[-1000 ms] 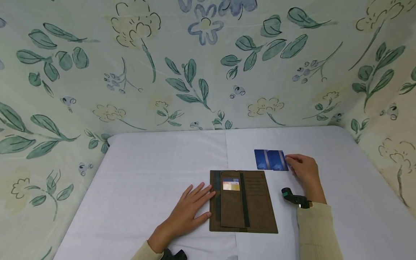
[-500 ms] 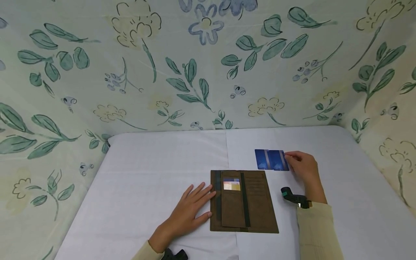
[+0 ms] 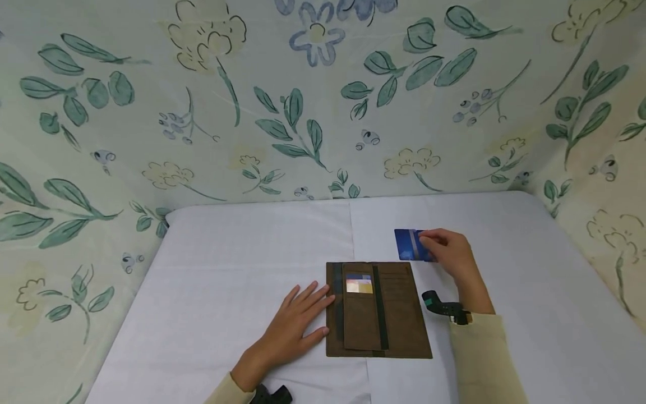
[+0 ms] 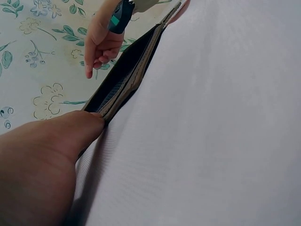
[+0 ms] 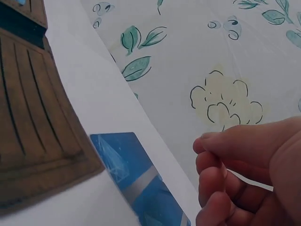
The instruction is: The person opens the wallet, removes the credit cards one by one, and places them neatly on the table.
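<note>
In the head view an open brown wallet lies flat, with a card showing in one of its slots. My left hand, fingers spread and straight, rests against the wallet's left edge; the left wrist view shows its thumb on that edge. Above the wallet's upper right corner lies a blue card with a grey stripe, beside a second blue card. My right hand hovers over the second card and hides much of it. Its fingertips are bent towards the thumb, nothing visible between them.
A white cloth covers the table. Floral fabric hangs behind it and along both sides. Each wrist wears a black camera, the right one close beside the wallet's right edge.
My right hand has moved left from the second blue card's right edge to over that card. The left hand and the wallet stay in place.
</note>
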The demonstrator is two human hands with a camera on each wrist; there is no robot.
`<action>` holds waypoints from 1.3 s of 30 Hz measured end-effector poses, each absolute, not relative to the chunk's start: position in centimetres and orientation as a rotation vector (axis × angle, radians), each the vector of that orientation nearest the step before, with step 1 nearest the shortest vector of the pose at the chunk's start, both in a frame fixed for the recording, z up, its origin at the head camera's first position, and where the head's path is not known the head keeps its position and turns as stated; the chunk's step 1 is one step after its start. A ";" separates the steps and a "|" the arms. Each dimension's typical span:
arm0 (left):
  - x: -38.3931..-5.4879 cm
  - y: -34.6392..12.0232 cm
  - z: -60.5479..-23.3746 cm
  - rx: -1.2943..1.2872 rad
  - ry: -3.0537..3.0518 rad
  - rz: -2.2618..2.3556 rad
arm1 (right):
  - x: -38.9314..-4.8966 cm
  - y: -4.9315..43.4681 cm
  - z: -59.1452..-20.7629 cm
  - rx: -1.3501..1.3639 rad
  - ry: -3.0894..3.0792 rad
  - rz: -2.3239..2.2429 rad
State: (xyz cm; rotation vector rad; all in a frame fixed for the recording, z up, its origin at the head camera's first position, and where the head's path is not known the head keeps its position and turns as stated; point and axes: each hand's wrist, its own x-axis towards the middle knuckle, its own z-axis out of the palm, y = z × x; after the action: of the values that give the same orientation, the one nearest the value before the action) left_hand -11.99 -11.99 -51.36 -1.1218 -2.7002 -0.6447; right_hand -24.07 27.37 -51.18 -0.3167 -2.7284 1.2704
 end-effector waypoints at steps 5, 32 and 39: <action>-12.0 -12.0 -51.2 -1.122 -2.707 -0.655 | -22.1 24.8 -47.5 -0.228 -2.745 1.431; -11.6 -11.8 -51.0 -1.115 -2.728 -0.671 | -20.5 19.3 -46.6 0.148 -2.870 1.684; -11.6 -11.9 -51.0 -1.118 -2.706 -0.674 | -20.4 18.5 -47.1 0.199 -2.898 1.737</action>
State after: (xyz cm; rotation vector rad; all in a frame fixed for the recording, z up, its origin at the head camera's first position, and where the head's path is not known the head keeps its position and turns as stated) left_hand -11.65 -11.86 -50.99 -1.1178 -2.7056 -0.6736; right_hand -20.43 18.46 -47.13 0.1993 -2.8977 1.7373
